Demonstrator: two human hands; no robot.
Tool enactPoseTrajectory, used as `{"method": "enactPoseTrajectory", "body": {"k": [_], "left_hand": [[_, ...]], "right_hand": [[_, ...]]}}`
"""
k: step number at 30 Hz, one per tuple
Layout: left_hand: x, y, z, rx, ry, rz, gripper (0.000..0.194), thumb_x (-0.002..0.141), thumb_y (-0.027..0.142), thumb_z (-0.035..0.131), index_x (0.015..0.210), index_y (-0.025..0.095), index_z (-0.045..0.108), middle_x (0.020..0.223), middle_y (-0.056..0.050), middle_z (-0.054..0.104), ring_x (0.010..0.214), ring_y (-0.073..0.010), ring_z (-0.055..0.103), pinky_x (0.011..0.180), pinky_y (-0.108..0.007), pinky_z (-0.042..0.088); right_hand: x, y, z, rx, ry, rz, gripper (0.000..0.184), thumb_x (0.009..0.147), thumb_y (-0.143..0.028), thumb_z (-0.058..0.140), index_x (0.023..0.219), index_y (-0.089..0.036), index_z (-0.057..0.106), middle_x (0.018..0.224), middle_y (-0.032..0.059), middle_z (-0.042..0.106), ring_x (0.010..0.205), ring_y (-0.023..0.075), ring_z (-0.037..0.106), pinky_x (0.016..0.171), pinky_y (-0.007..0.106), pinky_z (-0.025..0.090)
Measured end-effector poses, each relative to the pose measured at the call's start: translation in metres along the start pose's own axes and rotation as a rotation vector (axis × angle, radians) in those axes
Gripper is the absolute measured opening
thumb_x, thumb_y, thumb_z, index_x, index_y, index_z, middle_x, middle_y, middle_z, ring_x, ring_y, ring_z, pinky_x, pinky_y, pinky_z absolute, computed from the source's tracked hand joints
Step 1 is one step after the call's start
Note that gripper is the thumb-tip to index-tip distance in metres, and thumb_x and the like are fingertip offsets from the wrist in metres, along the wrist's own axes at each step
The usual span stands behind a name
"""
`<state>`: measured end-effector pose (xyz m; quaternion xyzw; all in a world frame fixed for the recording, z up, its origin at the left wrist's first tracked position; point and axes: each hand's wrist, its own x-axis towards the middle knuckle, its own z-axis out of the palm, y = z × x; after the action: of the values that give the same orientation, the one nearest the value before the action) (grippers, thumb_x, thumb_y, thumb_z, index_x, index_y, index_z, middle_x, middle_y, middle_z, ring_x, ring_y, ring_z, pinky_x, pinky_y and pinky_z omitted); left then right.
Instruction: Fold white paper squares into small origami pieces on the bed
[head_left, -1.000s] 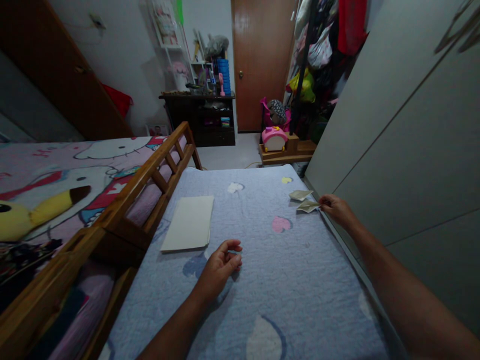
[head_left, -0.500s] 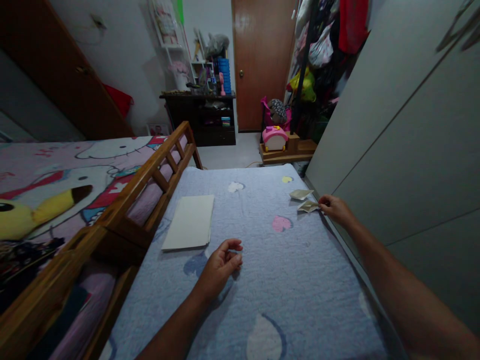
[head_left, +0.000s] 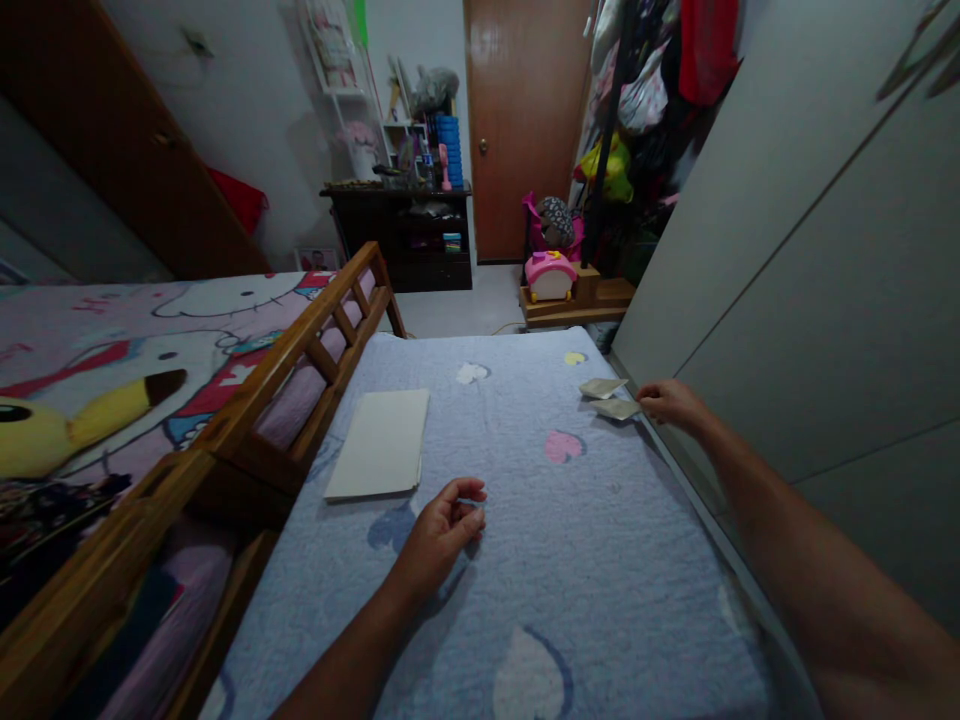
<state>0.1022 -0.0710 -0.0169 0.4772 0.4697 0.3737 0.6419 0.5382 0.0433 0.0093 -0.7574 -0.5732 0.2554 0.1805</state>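
Note:
My right hand point(head_left: 671, 403) is at the right edge of the bed, fingers pinched on the corner of a folded paper piece point(head_left: 616, 409), pale and pointed at its ends. A second folded paper point(head_left: 601, 387) of like shape lies just behind it on the blue sheet. My left hand point(head_left: 448, 522) hovers over or rests on the middle of the sheet; which one I cannot tell. Its fingers are loosely curled, thumb apart, with nothing in them. To its left lies a stack of white paper sheets point(head_left: 381, 445), untouched.
A wooden bed rail point(head_left: 296, 365) runs along the left, with a cartoon-print bed and a yellow plush toy point(head_left: 82, 425) beyond it. The pale cabinet point(head_left: 817, 300) stands close on the right. A dark low cabinet point(head_left: 405, 240) and a pink toy case point(head_left: 550, 275) are at the back.
My right hand has shifted slightly up and away with the near folded paper, which now lies flatter and closer to the other one. My left hand has stayed nearly still.

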Motion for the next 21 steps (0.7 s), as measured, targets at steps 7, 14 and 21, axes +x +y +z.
{"method": "enactPoseTrajectory", "body": {"k": [7,14,21], "left_hand": [[-0.001,0.001,0.000,-0.001,0.002,-0.002,0.042,0.072,0.037,0.074,0.107,0.019,0.063,0.096,-0.006,0.065,0.068,-0.0129,0.058,0.063,-0.026,0.047],[-0.001,0.000,0.000,0.009,-0.006,0.001,0.041,0.073,0.037,0.074,0.108,0.019,0.062,0.097,-0.006,0.066,0.068,-0.0127,0.058,0.061,-0.026,0.047],[-0.001,0.001,0.001,0.012,-0.012,-0.005,0.040,0.073,0.036,0.072,0.108,0.018,0.061,0.097,-0.006,0.064,0.068,-0.0126,0.057,0.061,-0.026,0.047]], "right_hand": [[0.011,-0.011,-0.008,0.016,-0.094,0.039,0.006,0.066,-0.012,0.062,0.063,-0.014,0.067,0.047,-0.0014,0.055,0.041,0.0103,0.051,0.043,0.021,0.042],[0.014,-0.017,-0.010,0.065,-0.133,0.011,0.006,0.066,-0.014,0.064,0.061,-0.015,0.066,0.048,-0.0013,0.056,0.043,0.0093,0.050,0.042,0.019,0.041],[0.017,-0.012,-0.004,0.116,-0.093,0.006,0.007,0.069,-0.016,0.065,0.062,-0.014,0.065,0.046,-0.0018,0.054,0.042,0.0089,0.049,0.040,0.018,0.040]]}}
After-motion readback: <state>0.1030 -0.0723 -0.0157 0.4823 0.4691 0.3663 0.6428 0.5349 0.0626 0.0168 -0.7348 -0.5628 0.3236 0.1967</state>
